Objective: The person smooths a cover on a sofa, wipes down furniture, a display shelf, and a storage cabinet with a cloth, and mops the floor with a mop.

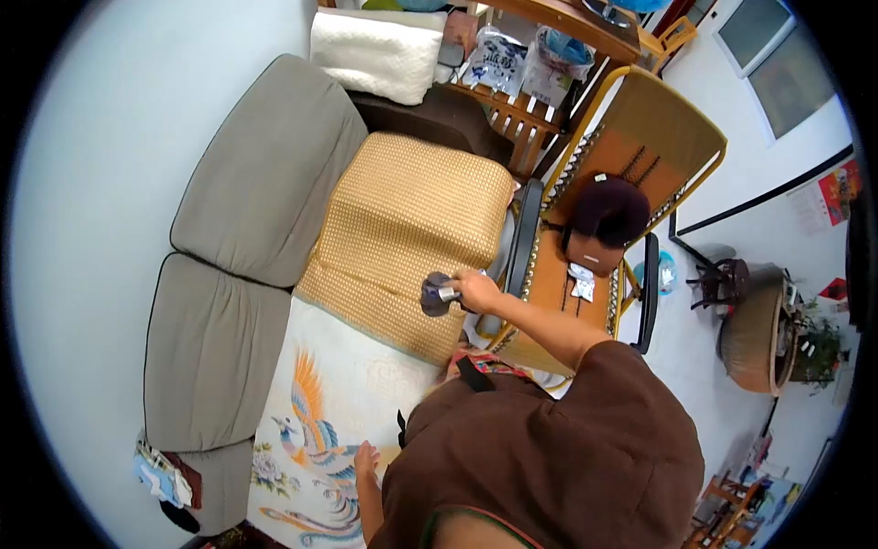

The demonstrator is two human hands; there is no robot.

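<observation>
My right hand (476, 291) is stretched forward, its fingers wrapped round a small dark purple-grey handheld tool (435, 295) with a silvery part near the grip. I cannot make out its exact kind. The tool is at the surface of the tan woven mat (412, 220) covering the sofa seat, close to the mat's right edge. Lower down, my left hand (367, 459) holds nothing and its fingers are apart. It hovers over or rests beside a white mat (325, 357) printed with a colourful long-tailed bird; contact cannot be judged.
Grey back cushions (270, 165) line the wall on the left. A folding recliner (658, 119) with a dark neck pillow (611, 210) stands close on the right. A folded cream pillow (377, 57) lies at the far end. Bags (497, 62) sit on a wooden rack behind.
</observation>
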